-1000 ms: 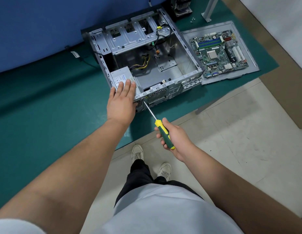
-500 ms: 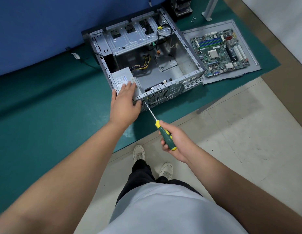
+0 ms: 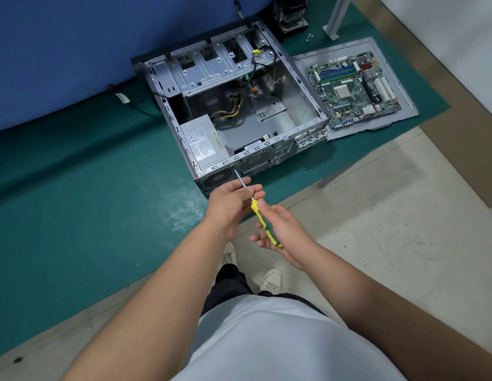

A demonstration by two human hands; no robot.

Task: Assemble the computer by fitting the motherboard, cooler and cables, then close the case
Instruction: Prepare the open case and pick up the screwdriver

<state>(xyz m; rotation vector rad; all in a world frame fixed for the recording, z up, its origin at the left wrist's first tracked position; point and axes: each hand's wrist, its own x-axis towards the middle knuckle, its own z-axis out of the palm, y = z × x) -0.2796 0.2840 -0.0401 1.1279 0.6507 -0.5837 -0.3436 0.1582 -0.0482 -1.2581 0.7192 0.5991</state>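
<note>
The open computer case (image 3: 308, 125) lies on its side on the green mat, with the power supply (image 3: 203, 141) in its near left corner and loose yellow and black cables inside. The motherboard (image 3: 354, 89) rests on the grey side panel (image 3: 401, 61) to the right of the case. A cooler (image 3: 291, 12) stands behind the case. The yellow-green screwdriver (image 3: 262, 221) has its tip at the case's rear edge. My left hand (image 3: 228, 199) pinches its metal shaft. My right hand (image 3: 286, 232) has its fingers spread, and the handle lies across them.
Small screws (image 3: 309, 37) lie beside a metal post (image 3: 337, 17) at the back right. A black cable with a white tag (image 3: 122, 98) trails left of the case. The mat's (image 3: 74, 202) front edge runs just below my hands, above tiled floor.
My left hand left the power supply and came down onto the screwdriver's shaft. My right hand loosened its grip on the handle and spread its fingers.
</note>
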